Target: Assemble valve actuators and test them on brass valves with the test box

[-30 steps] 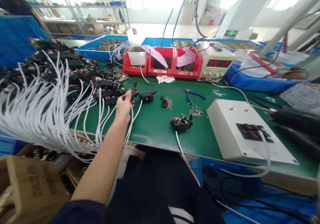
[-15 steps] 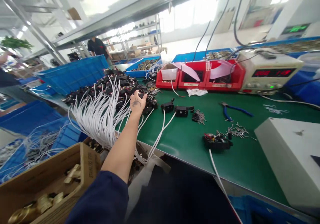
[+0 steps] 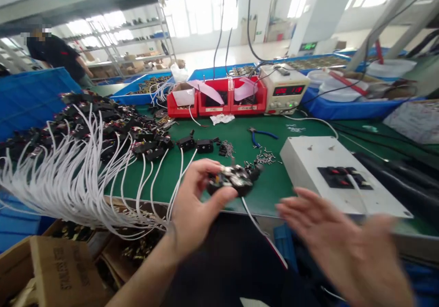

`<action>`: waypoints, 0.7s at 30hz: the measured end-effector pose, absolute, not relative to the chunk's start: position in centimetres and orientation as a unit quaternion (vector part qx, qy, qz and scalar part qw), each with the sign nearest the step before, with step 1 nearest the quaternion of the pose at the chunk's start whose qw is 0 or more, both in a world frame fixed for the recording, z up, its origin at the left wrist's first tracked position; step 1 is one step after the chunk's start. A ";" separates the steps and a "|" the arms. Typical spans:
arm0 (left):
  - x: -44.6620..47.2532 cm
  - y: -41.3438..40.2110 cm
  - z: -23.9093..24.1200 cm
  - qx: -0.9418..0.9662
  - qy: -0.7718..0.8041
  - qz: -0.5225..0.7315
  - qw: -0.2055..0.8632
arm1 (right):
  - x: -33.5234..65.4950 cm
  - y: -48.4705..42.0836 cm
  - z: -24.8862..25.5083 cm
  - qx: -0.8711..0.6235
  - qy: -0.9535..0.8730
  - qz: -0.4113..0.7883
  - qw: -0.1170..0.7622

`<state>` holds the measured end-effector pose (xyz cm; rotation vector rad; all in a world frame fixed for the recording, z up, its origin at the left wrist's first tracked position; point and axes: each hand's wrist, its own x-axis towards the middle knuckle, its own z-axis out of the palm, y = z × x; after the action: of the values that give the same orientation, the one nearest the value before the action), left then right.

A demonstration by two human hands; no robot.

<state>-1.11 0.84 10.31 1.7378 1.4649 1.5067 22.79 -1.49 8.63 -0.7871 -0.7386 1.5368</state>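
Note:
My left hand (image 3: 197, 197) grips the left end of a black electrical unit (image 3: 236, 182) just over the bench, thumb in front and fingers behind. Its top side shows metal parts and wiring, blurred by motion, and a white cable (image 3: 252, 215) runs down from it towards my lap. To the right, my right hand (image 3: 339, 240) is held open with nothing in it, its fingers stretched out and slightly smeared, in front of a grey-white box (image 3: 308, 153) with switches. Two similar black units (image 3: 205, 146) lie behind the held one, beside small loose screws (image 3: 266, 157).
A large heap of black units (image 3: 103, 124) with white cables fills the left side. Red bins (image 3: 214, 110) and a power supply (image 3: 284, 89) line the back. Blue-handled pliers (image 3: 264, 133) lie on the green bench (image 3: 154, 183). A cardboard box (image 3: 65, 270) stands lower left.
My left hand has come back from the heap and taken hold of the wired black unit at the bench front. My right hand has come into view. The view has swung right.

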 end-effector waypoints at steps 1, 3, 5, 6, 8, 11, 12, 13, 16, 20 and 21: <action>0.7 0.1 10.0 0.645 0.482 0.535 0.254 | 21.2 -1.3 8.1 -0.296 -0.294 0.754 0.508; 2.9 0.3 9.5 0.702 0.439 0.485 0.282 | 18.5 -1.0 7.0 -0.231 -0.216 0.812 0.491; 3.3 2.6 9.1 0.736 0.460 0.438 0.233 | 17.3 -0.7 5.9 -0.194 -0.154 0.819 0.518; 3.0 4.4 8.9 0.739 0.482 0.425 0.202 | 17.2 -0.5 5.4 -0.184 -0.135 0.817 0.529; 2.1 8.1 8.5 0.734 0.520 0.402 0.169 | 17.6 -0.4 4.8 -0.171 -0.116 0.821 0.532; 0.9 13.1 7.6 0.741 0.558 0.350 0.135 | 18.4 -0.3 4.3 -0.155 -0.121 0.832 0.520; 0.6 14.5 7.2 0.740 0.573 0.332 0.120 | 18.5 -0.3 4.3 -0.149 -0.129 0.834 0.516; 0.3 15.7 6.8 0.737 0.589 0.315 0.105 | 18.5 -0.3 4.3 -0.144 -0.137 0.837 0.510; -0.6 18.4 5.6 0.730 0.629 0.258 0.065 | 18.0 -0.3 4.2 -0.125 -0.149 0.842 0.503; -1.5 20.2 4.2 0.740 0.647 0.180 0.039 | 17.5 -0.6 3.7 -0.118 -0.147 0.844 0.503; -1.6 20.3 4.0 0.742 0.649 0.165 0.035 | 17.5 -0.7 3.6 -0.117 -0.148 0.842 0.505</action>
<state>-1.62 20.31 3.98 2.2816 1.9937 0.5074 17.54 -0.73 3.55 -0.2828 -0.3573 2.0331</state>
